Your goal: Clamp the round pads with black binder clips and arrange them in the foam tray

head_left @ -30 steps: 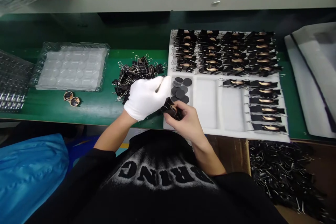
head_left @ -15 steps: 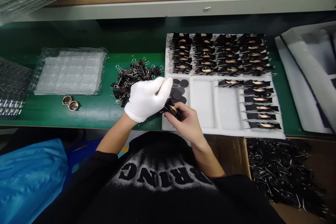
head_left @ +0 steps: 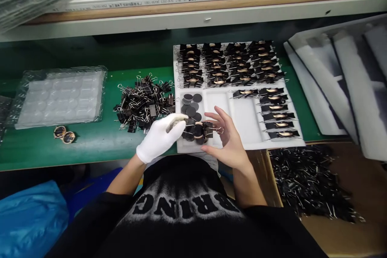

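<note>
My left hand [head_left: 159, 140], in a white glove, is closed on the left end of a small clipped assembly [head_left: 198, 131]: a round gold-edged piece with black binder clips on it. A thin light tool shows between the gloved fingers. My bare right hand [head_left: 229, 140] is just right of the assembly, fingers spread apart, with the fingertips close to a clip's wire handle. Both hands hover over the near left corner of a white foam tray [head_left: 250, 131]. A few black discs [head_left: 191, 105] lie in the tray's left compartment.
Rows of clipped assemblies [head_left: 229, 62] fill the tray's far side and right column [head_left: 276, 109]. A pile of loose binder clips [head_left: 142, 102], a clear blister tray [head_left: 60, 96] and two round gold-rimmed pieces [head_left: 64, 135] lie on the green bench. A cardboard box of clips [head_left: 305, 181] sits at the right.
My right hand has let go of the assembly and spread its fingers. The left hand has dropped lower and keeps hold of the piece. The view has shifted right and tilted.
</note>
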Demonstrator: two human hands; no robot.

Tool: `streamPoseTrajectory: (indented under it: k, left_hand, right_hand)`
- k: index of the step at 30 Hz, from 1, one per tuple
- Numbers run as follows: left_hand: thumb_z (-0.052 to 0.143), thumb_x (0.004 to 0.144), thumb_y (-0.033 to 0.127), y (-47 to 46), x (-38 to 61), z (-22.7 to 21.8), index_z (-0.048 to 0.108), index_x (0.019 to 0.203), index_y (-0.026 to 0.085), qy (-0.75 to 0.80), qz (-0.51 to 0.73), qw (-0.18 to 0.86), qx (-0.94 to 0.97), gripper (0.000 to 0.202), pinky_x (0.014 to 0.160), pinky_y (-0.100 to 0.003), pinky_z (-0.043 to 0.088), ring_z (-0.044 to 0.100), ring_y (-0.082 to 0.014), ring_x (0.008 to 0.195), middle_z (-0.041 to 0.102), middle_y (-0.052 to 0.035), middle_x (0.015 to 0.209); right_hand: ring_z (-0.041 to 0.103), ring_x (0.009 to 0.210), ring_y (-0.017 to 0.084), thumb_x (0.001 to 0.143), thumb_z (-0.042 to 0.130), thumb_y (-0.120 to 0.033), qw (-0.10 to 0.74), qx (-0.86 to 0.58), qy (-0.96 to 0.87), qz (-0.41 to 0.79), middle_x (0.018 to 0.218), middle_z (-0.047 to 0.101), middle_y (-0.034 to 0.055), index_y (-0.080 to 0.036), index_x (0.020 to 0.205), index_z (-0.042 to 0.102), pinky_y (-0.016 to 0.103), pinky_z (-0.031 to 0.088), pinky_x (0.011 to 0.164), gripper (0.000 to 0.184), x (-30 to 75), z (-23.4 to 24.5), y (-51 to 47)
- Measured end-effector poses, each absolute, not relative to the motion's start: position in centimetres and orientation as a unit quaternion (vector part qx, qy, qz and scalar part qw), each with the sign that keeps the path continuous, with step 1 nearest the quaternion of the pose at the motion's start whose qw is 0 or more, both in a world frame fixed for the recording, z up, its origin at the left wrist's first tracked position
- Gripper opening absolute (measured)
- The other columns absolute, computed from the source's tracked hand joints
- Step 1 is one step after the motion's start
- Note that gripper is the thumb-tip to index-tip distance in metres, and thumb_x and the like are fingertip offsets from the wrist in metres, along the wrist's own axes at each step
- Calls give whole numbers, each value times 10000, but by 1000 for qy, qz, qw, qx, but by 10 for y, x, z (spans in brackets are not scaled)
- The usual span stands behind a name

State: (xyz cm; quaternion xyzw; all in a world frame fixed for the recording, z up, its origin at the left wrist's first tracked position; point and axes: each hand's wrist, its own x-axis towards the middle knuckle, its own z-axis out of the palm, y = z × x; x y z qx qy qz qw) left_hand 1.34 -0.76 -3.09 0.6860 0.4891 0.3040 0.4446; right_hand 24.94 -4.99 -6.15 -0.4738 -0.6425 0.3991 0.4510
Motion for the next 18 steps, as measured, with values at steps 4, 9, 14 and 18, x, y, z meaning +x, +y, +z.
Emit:
streamPoseTrajectory:
  k: [4,9,14,18]
  left_hand:
    - [567,1017,414,-5,21,-34,735,1195,199,475,302,454,691,326,639,-258,560,682,-144,667,780,-28,900]
    - [596,999,413,-4,32,-39,749,1188,190,477,302,450,692,331,668,-250,573,689,-144,705,787,-40,942]
    - [584,1001,501,-9,39,-40,716,1266,205,523,273,508,628,419,676,-250,583,699,-134,701,776,-29,1015]
    - [570,1011,472,-6,38,-37,714,1250,226,515,243,504,649,372,811,-271,595,741,-165,873,780,-19,1068]
  right_hand:
    - [727,1120,245,950,734,-498,443,-473,-571,504,1411,693,150,-271,1540,503,393,627,908,673,267,-59,-51]
    - [694,663,161,935,710,-583,433,-532,-477,549,954,791,66,-205,1172,769,331,619,636,450,268,-67,-46]
    - [709,672,181,776,857,-587,513,-575,-360,525,853,801,41,-213,951,820,343,638,642,414,256,-75,-46]
    - [714,660,187,766,870,-568,517,-578,-350,526,837,808,43,-217,953,833,350,637,639,399,254,-77,-47]
